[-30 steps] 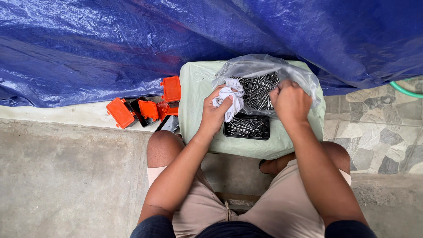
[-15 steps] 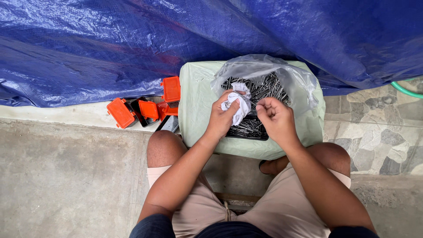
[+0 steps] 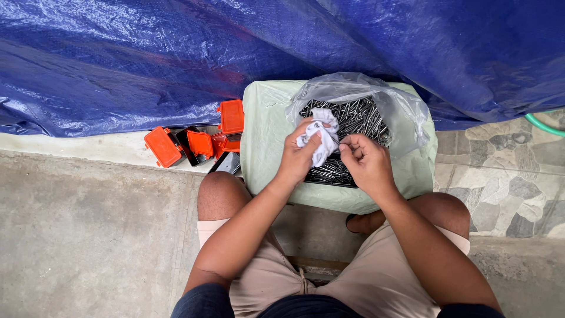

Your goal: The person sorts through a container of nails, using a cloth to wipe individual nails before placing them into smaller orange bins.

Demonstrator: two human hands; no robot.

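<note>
My left hand (image 3: 297, 158) grips a crumpled white cloth (image 3: 319, 134) over a pale green stool (image 3: 265, 141). My right hand (image 3: 366, 162) is beside it, fingers pinched together at the cloth's edge, apparently on a nail too small to make out. Under both hands lies a black tray (image 3: 329, 175) of metal nails. Behind it a clear plastic bag (image 3: 376, 100) holds a heap of nails (image 3: 359, 115).
Several small orange boxes (image 3: 194, 138), some with open lids, lie on the concrete to the left of the stool. A blue tarpaulin (image 3: 235, 53) covers the whole background. A green hose (image 3: 544, 125) curves over stone paving at the right. My knees flank the stool.
My right hand came back from inside the nail bag and now meets the cloth in my left hand. The left hand barely moved.
</note>
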